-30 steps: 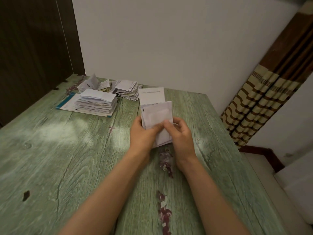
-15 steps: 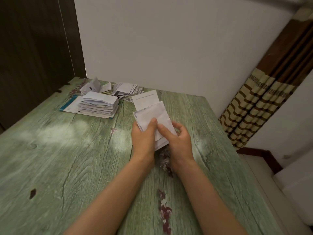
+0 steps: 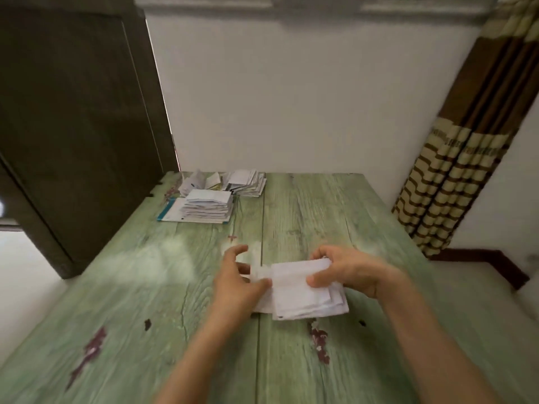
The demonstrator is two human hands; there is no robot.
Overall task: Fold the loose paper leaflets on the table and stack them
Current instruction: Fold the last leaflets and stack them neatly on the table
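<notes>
Left fingers motion-blurred, leaflet print illegible

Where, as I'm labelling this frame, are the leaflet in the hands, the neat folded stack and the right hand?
leaflet (image 3: 303,298): head view, its white top face.
folded stack (image 3: 204,211): head view, layered front edges.
right hand (image 3: 350,272): head view, back of the hand.
</notes>
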